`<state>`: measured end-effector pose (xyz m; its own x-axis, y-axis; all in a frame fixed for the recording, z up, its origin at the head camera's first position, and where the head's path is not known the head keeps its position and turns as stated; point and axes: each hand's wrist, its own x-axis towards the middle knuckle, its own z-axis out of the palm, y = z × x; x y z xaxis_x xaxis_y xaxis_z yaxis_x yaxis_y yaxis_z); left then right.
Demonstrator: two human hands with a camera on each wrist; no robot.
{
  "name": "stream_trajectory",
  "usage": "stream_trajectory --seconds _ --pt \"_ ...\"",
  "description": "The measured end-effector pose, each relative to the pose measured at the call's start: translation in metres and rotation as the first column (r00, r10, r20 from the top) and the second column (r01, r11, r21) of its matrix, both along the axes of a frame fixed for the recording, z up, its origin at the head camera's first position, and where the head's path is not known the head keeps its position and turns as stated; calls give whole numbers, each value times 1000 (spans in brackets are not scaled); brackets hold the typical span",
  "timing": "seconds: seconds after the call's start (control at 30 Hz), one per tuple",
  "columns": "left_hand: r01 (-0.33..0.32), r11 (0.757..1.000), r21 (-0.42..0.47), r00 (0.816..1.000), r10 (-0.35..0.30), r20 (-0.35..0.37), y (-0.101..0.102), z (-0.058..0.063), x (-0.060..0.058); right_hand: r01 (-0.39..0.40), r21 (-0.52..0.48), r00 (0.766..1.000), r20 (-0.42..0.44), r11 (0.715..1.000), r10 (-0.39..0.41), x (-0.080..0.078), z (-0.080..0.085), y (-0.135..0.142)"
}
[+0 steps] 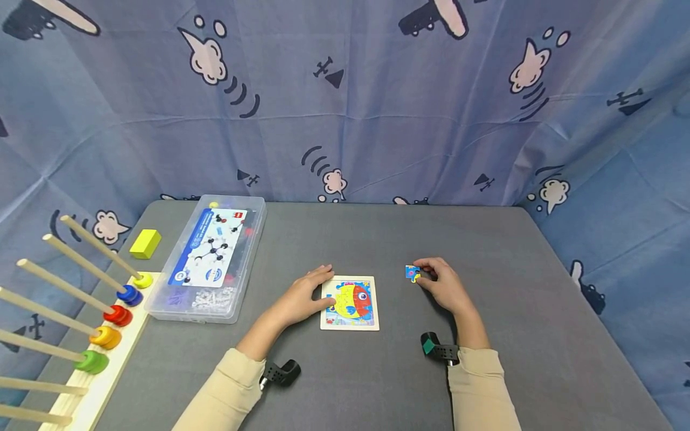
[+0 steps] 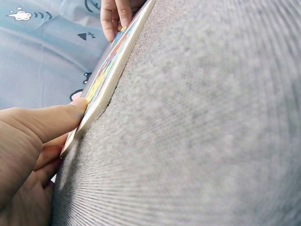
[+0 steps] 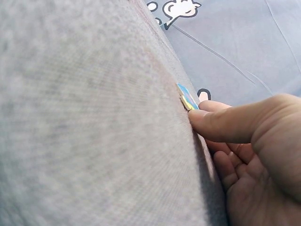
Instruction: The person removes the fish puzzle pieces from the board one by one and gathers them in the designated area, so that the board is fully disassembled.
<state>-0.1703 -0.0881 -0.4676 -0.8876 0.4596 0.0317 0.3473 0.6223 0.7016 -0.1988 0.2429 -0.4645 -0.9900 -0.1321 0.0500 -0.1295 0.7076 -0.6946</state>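
Note:
A square fish jigsaw puzzle (image 1: pixel 353 302) in a pale wooden frame lies on the grey table. My left hand (image 1: pixel 303 299) grips its left side, the thumb on top over the picture and the fingers at the edge. In the left wrist view that thumb (image 2: pixel 66 120) rests on the frame's border. To the right of the puzzle, my right hand (image 1: pixel 443 287) pinches a small blue and yellow puzzle piece (image 1: pixel 412 272) between thumb and fingers. The right wrist view shows the piece (image 3: pixel 187 96) tilted, close over the table, with the thumb at its near edge.
Left of the puzzle lies a clear plastic case (image 1: pixel 207 260) with a molecule-model label. A yellow block (image 1: pixel 145 244) sits beyond it. A wooden peg stand (image 1: pixel 121 335) with coloured rings runs along the left front. A patterned curtain (image 1: pixel 377 120) hangs behind the table.

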Motion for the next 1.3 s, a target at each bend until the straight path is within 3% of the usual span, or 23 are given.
stream_trajectory --seconds 0.4,0.87,1.3 --pt "-2 1000 -4 1000 2 -8 1 0 0 -18 1 1000 -18 1000 18 0 1 1" --pt "6 1000 3 1000 -6 -4 2 5 2 -10 -87 1000 -10 996 9 3 8 0" --pt "29 999 -33 999 -30 -18 2 6 2 -49 -108 997 55 993 55 12 26 -23"
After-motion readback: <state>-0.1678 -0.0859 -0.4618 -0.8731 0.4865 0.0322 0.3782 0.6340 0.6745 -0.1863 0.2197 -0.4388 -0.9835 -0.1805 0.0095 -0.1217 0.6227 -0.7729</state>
